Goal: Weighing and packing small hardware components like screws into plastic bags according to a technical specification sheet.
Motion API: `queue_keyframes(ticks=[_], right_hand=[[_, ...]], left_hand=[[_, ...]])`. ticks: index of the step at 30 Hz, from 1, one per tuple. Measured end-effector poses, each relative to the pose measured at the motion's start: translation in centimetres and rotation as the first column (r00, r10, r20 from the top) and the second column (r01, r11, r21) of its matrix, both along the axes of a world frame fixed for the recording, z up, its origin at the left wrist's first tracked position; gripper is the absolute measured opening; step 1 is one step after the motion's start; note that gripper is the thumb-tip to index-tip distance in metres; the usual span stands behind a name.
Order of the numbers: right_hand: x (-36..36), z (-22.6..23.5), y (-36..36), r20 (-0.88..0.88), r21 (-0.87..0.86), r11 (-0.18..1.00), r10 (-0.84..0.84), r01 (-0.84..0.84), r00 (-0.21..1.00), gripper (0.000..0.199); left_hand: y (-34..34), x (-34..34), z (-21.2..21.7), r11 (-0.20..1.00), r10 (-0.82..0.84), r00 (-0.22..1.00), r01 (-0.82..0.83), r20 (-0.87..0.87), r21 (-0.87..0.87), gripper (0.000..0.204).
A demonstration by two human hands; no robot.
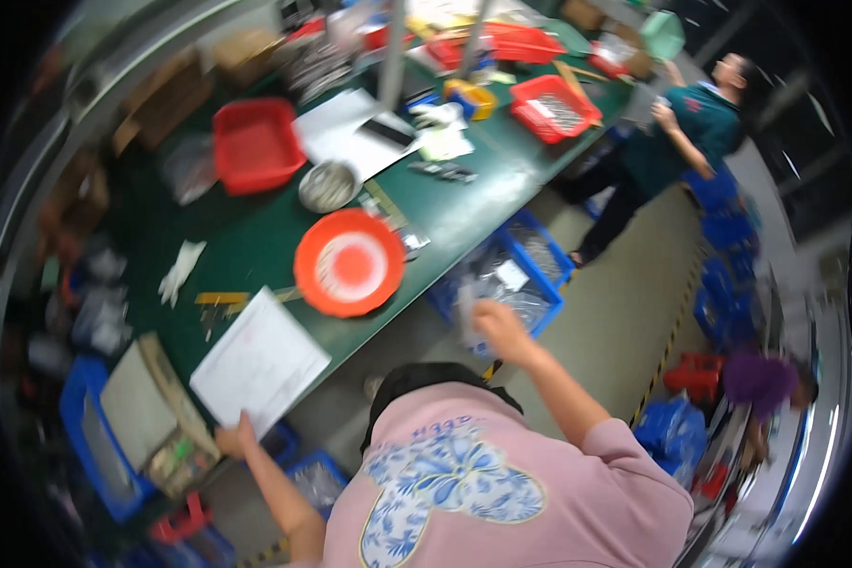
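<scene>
**Left hand on a white sheet, right hand out over a blue bin**

The left hand [239, 438] pinches the near corner of a white sheet [260, 364] at the edge of the green table [279, 237]. The sheet stretches forward and to the right from that hand; whether it rests flat or is slightly raised, I cannot tell. The right hand [500, 329] reaches out to the side, off the table, its fingers closed on a pale, narrow piece [467, 317] that juts out to its left. Motion blurs this piece, so its exact kind is unclear.

Just beyond the right hand is a blue bin [551, 310] with clear bags inside, and past it another blue bin [566, 258] holds small grey parts. On the table between the two hands, but farther forward, sits an orange-red basin [381, 235] with a whitish patch in its middle. Beyond the basin, a metal bowl [329, 186] holds small pale pieces, with a red tray [256, 144] next to it on the left.

Ahead of the left hand, past the sheet, lie a yellow strip [221, 298] and a white glove [181, 271]. Just left of that hand is an open beige box [137, 398]. Far beyond the right hand stands a co-worker in a dark green shirt [686, 133], one hand raised to a pale green tray [664, 36].
</scene>
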State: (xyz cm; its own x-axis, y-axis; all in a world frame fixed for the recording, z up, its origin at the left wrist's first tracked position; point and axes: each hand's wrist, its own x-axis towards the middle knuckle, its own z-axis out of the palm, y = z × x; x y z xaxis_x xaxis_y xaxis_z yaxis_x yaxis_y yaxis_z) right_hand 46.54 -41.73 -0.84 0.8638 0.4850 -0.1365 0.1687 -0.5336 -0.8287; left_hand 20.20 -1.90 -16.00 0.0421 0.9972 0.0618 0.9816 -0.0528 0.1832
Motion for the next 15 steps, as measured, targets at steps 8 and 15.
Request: queue_keyframes(ticks=[8,15], right_hand=[[2.3,-1.9,-4.4,-0.126,0.159,0.968,-0.174,0.193,0.977,0.015],[3.2,-3.1,-3.3,-0.218,0.163,0.975,-0.116,0.154,0.969,0.013]], left_hand=[[-0.1,-1.1,0.8,0.845,0.184,0.976,-0.099,0.113,-0.526,0.067],[-2.1,-4.1,-0.4,0.939,0.127,0.670,0.156,0.731,-0.306,0.034]])
